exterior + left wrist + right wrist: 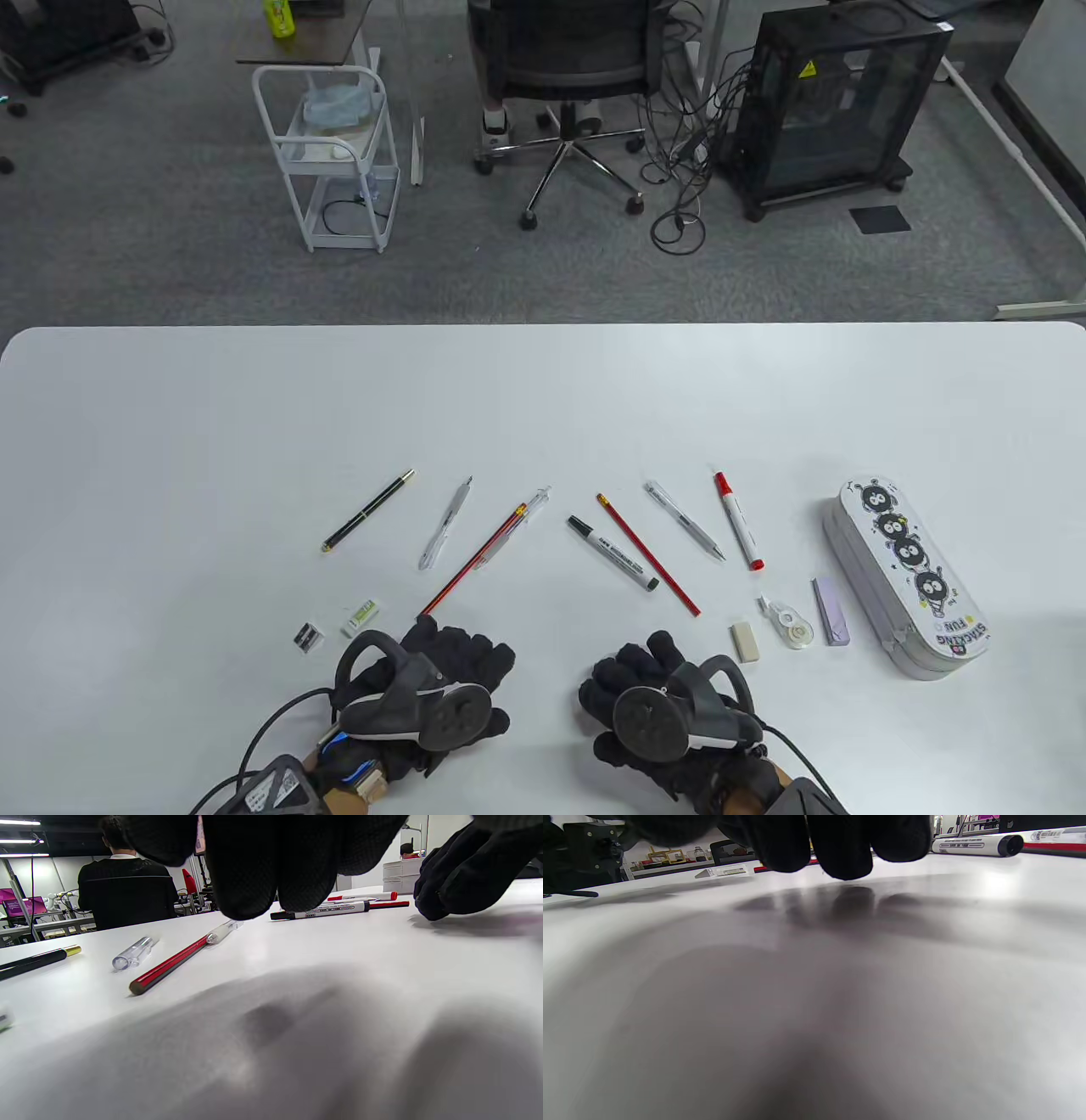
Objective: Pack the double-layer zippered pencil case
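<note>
From the table view, the white oval zippered pencil case printed with black soot-ball cartoons (906, 576) lies zipped shut at the far right of the white table (543, 390), its long axis running from far-left to near-right; it sits up and to the right of the black-gloved right hand (670, 705), which is clearly the nearer of the two, while the black-gloved left hand (424, 688) is well apart from it. Both hands rest empty near the front edge, fingers loosely curled and holding nothing. Between the right hand and the case lie a beige block eraser (746, 641), a white correction-tape dispenser (789, 624) and a lilac flat refill box (831, 611), so a straight reach passes over them. Further out fans a row of pens: a black-and-gold pen (369, 511), a red-and-black pencil (471, 560), a black-capped white marker (612, 553) and a red-capped marker (739, 519). In the left wrist view, the left fingers (263, 866) hang just above the table with the red pencil's end (169, 965) near them. In the right wrist view, the right fingertips (840, 844) hover close over bare table; the case is out of frame.
</note>
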Motion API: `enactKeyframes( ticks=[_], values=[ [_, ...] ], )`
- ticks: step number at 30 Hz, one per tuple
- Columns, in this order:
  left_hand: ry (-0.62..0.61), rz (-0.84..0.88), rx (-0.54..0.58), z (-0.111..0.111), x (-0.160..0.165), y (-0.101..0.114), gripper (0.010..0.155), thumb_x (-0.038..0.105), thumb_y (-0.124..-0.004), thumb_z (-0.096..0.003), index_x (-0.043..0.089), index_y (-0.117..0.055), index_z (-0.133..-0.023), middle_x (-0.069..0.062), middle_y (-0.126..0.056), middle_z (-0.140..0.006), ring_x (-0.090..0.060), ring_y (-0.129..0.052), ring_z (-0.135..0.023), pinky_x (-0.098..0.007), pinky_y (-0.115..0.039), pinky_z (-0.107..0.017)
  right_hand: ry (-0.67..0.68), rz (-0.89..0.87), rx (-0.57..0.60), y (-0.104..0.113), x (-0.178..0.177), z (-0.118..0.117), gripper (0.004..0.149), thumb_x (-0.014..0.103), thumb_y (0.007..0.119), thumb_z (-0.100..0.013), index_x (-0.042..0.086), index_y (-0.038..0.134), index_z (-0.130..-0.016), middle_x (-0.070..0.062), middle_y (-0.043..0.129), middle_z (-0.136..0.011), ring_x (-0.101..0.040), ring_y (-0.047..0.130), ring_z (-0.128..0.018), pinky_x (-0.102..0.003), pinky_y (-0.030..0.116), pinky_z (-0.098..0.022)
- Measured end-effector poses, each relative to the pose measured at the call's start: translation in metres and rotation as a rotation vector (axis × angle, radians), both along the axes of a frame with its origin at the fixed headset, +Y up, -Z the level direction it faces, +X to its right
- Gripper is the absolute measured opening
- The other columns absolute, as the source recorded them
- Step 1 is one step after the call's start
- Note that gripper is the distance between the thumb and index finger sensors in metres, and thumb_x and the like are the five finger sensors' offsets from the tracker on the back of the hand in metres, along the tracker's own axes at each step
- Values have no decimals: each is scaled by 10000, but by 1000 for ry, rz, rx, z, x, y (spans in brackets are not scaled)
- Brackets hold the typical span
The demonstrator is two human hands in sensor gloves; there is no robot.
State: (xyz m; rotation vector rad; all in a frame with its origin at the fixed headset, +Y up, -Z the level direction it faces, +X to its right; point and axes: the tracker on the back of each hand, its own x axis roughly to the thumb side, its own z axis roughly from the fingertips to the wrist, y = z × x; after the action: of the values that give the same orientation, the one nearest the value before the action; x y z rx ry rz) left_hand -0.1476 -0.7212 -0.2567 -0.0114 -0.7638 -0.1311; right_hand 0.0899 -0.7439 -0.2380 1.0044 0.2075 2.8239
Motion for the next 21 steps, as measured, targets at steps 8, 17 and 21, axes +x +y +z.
enactKeyframes(
  ticks=[8,17,21],
  values=[
    [-3,6,6,2,1,2,705,709,-593,-412,289,-658,-975,-14,-845,-992,-338,-916,-876,-560,-689,-667,-14,-11,56,6,1,2,691,558,719,-402,231,669,-1008,-114,693,-1105,-428,627,-1018,-622,376,-732],
    [-36,-7,-9,4,4,0,703,708,-593,-412,291,-660,-973,-12,-845,-992,-337,-915,-876,-560,-689,-667,-238,-50,139,18,42,-17,702,563,720,-404,220,661,-1013,-118,707,-1096,-433,648,-1004,-625,391,-727],
    [-43,-7,3,6,5,2,703,707,-594,-412,289,-660,-973,-12,-847,-991,-336,-917,-876,-560,-688,-667,-516,-40,364,44,87,-32,765,579,739,-395,212,588,-1049,-123,665,-1118,-446,608,-1022,-633,359,-730]
  ],
)
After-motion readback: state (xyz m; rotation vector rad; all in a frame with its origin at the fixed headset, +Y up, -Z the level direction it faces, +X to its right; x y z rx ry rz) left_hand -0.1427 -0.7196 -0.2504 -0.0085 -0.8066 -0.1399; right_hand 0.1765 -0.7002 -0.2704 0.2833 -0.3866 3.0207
